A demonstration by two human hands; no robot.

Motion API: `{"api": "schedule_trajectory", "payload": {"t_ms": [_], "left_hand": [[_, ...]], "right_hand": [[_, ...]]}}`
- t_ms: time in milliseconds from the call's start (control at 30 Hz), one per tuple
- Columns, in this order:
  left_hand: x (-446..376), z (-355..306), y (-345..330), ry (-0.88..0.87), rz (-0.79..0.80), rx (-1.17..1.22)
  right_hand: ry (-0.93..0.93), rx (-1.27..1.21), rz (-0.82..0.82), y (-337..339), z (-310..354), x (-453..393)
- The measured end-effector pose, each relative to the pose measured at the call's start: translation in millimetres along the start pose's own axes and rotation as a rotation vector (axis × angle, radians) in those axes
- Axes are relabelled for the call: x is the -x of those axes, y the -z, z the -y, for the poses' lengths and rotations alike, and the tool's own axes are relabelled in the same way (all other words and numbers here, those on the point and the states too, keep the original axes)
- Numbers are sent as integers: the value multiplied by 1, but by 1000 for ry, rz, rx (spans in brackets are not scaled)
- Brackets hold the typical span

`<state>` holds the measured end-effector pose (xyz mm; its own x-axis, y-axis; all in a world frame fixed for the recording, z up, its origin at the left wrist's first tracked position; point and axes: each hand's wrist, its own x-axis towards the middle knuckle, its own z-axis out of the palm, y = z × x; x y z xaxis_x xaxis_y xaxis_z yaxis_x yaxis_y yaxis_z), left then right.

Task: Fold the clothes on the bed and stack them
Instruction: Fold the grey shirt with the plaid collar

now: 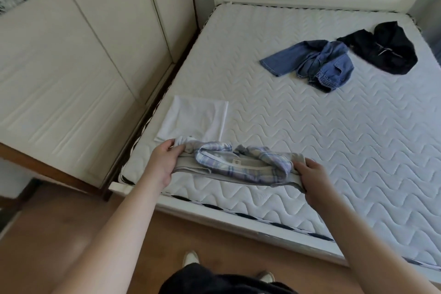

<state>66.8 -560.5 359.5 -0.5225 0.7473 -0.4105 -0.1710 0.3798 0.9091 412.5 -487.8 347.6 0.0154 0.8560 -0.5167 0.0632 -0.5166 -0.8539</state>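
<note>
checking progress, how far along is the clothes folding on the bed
Early on. Done: a folded white garment lies flat near the mattress corner. In hand: the left hand and right hand grip a plaid-lined garment. Left: crumpled denim piece and black garment.

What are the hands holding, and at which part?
Both hands hold the grey garment with plaid lining: the left hand grips its left end, the right hand its right end.
</note>
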Motion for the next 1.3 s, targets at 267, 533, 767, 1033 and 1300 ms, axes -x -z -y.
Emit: {"api": "schedule_trajectory", "payload": {"t_ms": [267,533,767,1033,1300], "left_hand": [[-34,12,110,50,43,-19],[-99,-7,179,76,125,-151],[-175,-22,162,84,132,-176],[-268,-62,144,110,97,-224],[-399,-113,119,3,102,-227]], "right_hand": [[7,46,-20,-116,-6,18],[-26,20,-40,-207,-6,17],[-58,-7,-65,-235,11,-29],[-99,66,-73,-274,44,-126],[20,116,-85,-329,117,-243]]}}
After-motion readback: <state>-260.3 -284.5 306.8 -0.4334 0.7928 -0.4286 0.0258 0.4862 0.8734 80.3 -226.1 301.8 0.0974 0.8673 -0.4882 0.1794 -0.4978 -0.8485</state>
